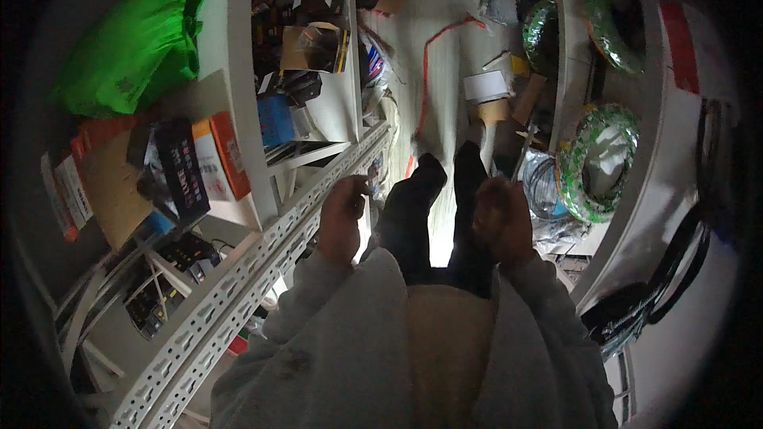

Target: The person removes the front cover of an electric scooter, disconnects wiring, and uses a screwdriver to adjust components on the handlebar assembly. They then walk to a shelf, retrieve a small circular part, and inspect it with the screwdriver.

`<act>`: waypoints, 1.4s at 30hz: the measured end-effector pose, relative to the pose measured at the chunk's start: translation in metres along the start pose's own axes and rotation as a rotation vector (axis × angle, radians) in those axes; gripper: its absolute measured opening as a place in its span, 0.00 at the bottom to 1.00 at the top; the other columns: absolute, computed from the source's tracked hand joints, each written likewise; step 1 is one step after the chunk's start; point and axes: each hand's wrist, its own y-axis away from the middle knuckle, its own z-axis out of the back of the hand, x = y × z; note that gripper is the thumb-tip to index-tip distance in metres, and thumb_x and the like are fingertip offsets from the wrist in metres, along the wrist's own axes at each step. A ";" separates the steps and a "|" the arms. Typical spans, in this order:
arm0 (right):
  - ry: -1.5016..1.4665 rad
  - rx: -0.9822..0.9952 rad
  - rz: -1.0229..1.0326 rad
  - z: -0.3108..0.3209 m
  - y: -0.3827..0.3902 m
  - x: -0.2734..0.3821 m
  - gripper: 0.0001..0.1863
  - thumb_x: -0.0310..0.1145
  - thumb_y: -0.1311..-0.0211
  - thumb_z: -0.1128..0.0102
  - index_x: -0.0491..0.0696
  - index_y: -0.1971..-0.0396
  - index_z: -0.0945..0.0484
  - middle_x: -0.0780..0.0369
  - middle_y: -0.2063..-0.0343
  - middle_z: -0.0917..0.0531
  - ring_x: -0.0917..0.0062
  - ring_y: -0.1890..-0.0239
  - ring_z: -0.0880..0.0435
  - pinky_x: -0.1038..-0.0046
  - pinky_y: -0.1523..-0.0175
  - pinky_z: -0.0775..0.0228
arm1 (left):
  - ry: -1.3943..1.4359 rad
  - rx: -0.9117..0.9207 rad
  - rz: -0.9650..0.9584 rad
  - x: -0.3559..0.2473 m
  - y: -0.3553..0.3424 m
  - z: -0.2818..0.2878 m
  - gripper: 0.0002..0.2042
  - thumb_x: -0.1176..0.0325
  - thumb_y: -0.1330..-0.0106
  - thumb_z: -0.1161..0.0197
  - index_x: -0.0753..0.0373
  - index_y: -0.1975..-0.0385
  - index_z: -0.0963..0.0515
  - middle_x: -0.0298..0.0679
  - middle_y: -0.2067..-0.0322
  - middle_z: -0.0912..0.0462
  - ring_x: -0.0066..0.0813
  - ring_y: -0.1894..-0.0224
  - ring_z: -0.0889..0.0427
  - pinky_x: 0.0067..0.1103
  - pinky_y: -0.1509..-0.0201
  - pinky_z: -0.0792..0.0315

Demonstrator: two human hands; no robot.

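Note:
My left hand [340,218] hangs in front of my body, beside the slotted white shelf upright, its fingers loosely curled with nothing showing in them. My right hand [505,221] is level with it, near the coils on the right; shadow and blur hide its fingers. Both hands touch nothing that I can see. Between them are my dark-clad legs and shoes [429,171] on the pale floor [449,56].
On the left, shelves hold a green bag [139,44], stacked boxes [179,167] and opened cartons [314,48]. Green-wrapped coils [598,163] stand on the right shelf. Black cables [668,278] hang near it. A red strip [425,71] and a white box [486,86] lie ahead.

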 end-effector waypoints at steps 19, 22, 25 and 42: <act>-0.446 -0.273 -0.439 -0.007 -0.087 -0.074 0.14 0.45 0.29 0.56 0.50 0.65 0.28 0.68 0.85 0.31 0.82 0.84 0.30 0.77 0.79 0.34 | -0.480 -0.840 -0.056 0.110 -0.299 0.192 0.20 0.66 0.39 0.40 0.66 0.48 0.30 0.50 0.61 0.20 0.37 0.62 0.19 0.34 0.56 0.26; 0.225 -0.177 -0.148 -0.004 -0.095 -0.074 0.14 0.45 0.29 0.55 0.50 0.66 0.28 0.68 0.85 0.31 0.82 0.85 0.30 0.78 0.79 0.34 | -1.468 -0.673 -0.087 0.123 -0.324 0.259 0.22 0.63 0.37 0.39 0.64 0.46 0.32 0.49 0.57 0.22 0.40 0.57 0.20 0.35 0.51 0.27; -0.099 -0.238 -0.355 -0.004 -0.097 -0.072 0.14 0.45 0.29 0.54 0.50 0.66 0.28 0.69 0.86 0.32 0.83 0.85 0.31 0.79 0.80 0.36 | -1.284 -0.877 -0.125 0.129 -0.343 0.281 0.23 0.59 0.35 0.40 0.63 0.45 0.33 0.49 0.52 0.24 0.42 0.53 0.22 0.36 0.48 0.28; -0.437 -0.307 -0.598 0.030 -0.107 -0.107 0.10 0.36 0.34 0.53 0.46 0.68 0.26 0.64 0.76 0.26 0.76 0.72 0.26 0.72 0.65 0.34 | -0.495 -1.188 -0.127 -0.008 -0.440 0.284 0.22 0.59 0.34 0.41 0.66 0.46 0.31 0.48 0.50 0.24 0.40 0.53 0.23 0.33 0.49 0.29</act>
